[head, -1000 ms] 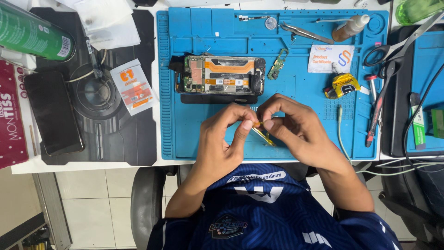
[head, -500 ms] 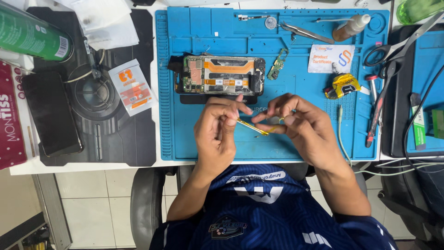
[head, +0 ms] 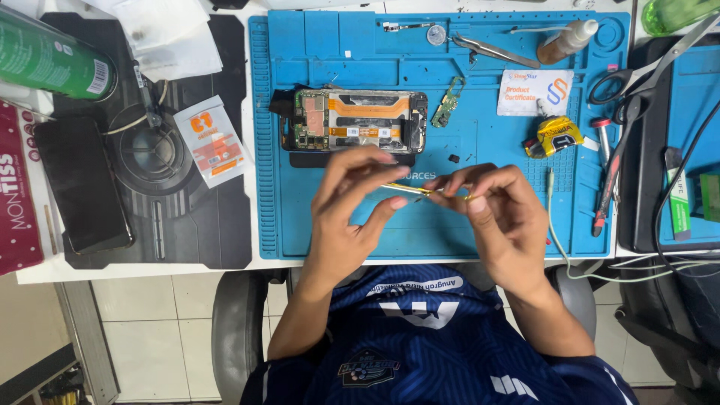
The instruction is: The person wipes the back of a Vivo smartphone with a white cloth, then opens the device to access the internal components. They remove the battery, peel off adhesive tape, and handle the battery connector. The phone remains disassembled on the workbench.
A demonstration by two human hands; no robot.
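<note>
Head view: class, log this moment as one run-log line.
left hand: pinches yellow strip | right hand: pinches other end | opened phone: on blue mat, untouched

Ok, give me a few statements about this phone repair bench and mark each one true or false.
1. Both hands, left hand and right hand, pinch a thin yellow strip. True.
2. The opened phone lies on the blue mat. True.
3. The scissors lie left of the opened phone. False: they lie at the mat's right edge.
4. The green spray can stands upright on the blue mat. False: it lies off the mat, far left.
</note>
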